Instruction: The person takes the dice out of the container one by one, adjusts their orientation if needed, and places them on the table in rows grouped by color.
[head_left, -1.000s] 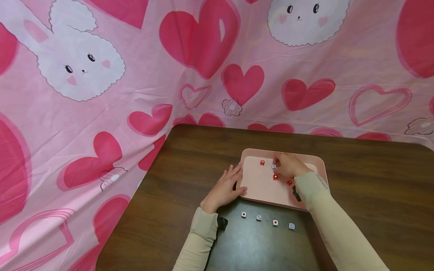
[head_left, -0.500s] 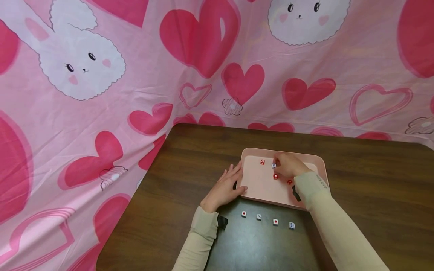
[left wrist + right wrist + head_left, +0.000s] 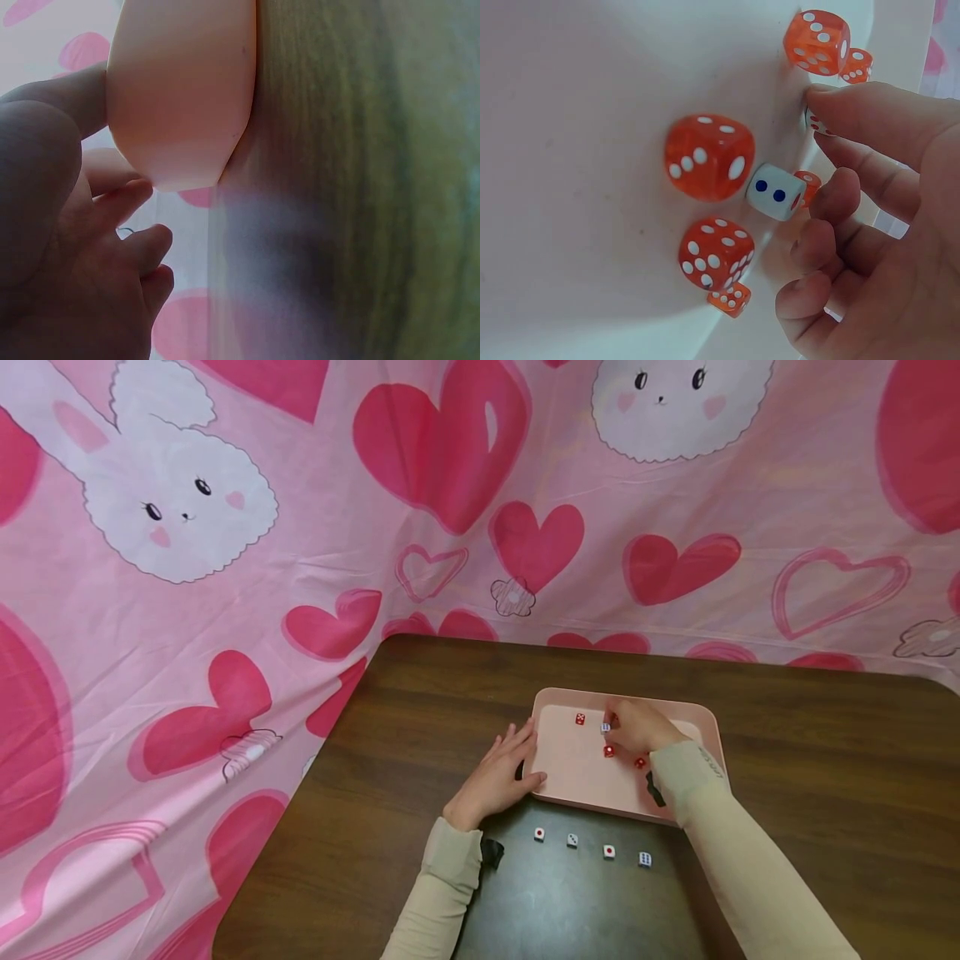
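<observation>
My right hand (image 3: 637,725) reaches into the pink tray (image 3: 577,787), and its thumb and index finger pinch a white die (image 3: 817,122). Red dice lie around that hand, among them one by the far rim (image 3: 581,719) and a red die (image 3: 709,157) large in the right wrist view. Another white die (image 3: 775,192), two blue dots showing, sits below the curled fingers there. At the tray's left end rests my left hand (image 3: 495,783), fingers spread and touching the rim. From the left wrist, the tray wall (image 3: 184,90) shows beside the thumb.
Several white dice stand in a spaced row on the table before the tray, from one with a red dot (image 3: 539,835) to one with blue dots (image 3: 645,860). The brown wooden table (image 3: 420,710) meets a pink curtain (image 3: 315,527) at the back and left.
</observation>
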`<action>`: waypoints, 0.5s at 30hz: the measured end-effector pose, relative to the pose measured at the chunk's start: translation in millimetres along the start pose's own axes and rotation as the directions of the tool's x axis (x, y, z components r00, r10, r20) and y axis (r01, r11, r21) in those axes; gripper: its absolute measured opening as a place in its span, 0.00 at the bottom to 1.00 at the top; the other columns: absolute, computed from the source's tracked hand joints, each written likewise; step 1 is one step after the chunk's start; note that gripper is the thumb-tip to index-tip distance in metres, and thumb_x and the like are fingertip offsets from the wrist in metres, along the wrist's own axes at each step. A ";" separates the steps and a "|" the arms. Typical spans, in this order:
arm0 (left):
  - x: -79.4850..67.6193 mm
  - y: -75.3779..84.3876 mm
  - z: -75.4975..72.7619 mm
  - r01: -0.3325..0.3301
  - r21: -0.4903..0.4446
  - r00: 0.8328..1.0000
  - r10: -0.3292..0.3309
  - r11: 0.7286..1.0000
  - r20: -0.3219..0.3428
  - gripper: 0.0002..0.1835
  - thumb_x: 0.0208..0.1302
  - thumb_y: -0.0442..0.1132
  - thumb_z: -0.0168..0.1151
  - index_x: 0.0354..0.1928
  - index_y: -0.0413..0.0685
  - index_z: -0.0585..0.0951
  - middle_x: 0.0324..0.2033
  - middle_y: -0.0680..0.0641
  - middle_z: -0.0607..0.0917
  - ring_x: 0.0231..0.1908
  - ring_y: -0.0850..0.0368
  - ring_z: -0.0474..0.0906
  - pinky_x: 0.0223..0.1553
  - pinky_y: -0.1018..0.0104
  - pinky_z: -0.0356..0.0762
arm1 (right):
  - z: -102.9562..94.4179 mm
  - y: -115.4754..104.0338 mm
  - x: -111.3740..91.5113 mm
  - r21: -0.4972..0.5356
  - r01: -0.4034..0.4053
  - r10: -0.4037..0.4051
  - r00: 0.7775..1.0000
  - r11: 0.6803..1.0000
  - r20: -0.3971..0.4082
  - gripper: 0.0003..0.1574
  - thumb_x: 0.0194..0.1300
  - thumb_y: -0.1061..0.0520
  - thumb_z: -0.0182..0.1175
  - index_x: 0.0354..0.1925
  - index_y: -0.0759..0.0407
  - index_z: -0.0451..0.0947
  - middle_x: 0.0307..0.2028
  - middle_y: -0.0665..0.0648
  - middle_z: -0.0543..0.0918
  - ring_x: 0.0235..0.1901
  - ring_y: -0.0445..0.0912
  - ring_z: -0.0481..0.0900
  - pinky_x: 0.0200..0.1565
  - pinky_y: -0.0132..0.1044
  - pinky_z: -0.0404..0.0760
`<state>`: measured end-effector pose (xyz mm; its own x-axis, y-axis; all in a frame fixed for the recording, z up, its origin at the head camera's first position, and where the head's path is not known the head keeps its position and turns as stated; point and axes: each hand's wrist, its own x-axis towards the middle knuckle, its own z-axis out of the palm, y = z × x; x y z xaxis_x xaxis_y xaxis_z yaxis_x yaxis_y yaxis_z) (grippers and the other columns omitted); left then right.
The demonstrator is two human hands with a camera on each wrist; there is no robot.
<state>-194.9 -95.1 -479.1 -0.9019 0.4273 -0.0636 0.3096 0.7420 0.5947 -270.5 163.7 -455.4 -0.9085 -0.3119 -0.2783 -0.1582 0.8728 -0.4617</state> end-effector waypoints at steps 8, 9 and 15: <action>0.0 0.9 0.1 -0.004 0.000 1.000 0.004 1.000 -0.001 0.40 0.65 0.51 0.61 0.74 0.48 0.57 0.76 0.56 0.49 0.76 0.51 0.42 0.75 0.52 0.40 | 0.2 0.0 -1.5 0.008 -0.003 0.004 1.000 1.000 -0.010 0.11 0.60 0.57 0.64 0.39 0.59 0.75 0.33 0.58 0.77 0.30 0.49 0.74 0.29 0.37 0.74; 0.0 0.8 0.1 -0.004 0.001 1.000 0.004 1.000 -0.002 0.40 0.65 0.51 0.61 0.74 0.49 0.57 0.76 0.56 0.49 0.76 0.51 0.42 0.75 0.52 0.40 | 0.2 0.2 -1.7 0.014 -0.001 0.001 1.000 1.000 -0.007 0.11 0.60 0.57 0.64 0.39 0.60 0.75 0.33 0.59 0.77 0.29 0.49 0.74 0.28 0.36 0.74; 0.1 -0.8 0.8 -0.005 0.013 1.000 0.005 1.000 -0.005 0.40 0.65 0.52 0.60 0.74 0.50 0.56 0.76 0.56 0.48 0.76 0.51 0.42 0.75 0.52 0.40 | 0.6 -0.7 -3.1 0.022 -0.001 0.002 1.000 1.000 -0.013 0.11 0.61 0.55 0.64 0.39 0.60 0.76 0.33 0.59 0.77 0.27 0.48 0.74 0.25 0.35 0.74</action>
<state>-195.0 -95.2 -480.2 -0.9018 0.4283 -0.0566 0.3178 0.7464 0.5848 -267.4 163.9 -454.7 -0.9137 -0.3056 -0.2680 -0.1486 0.8649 -0.4795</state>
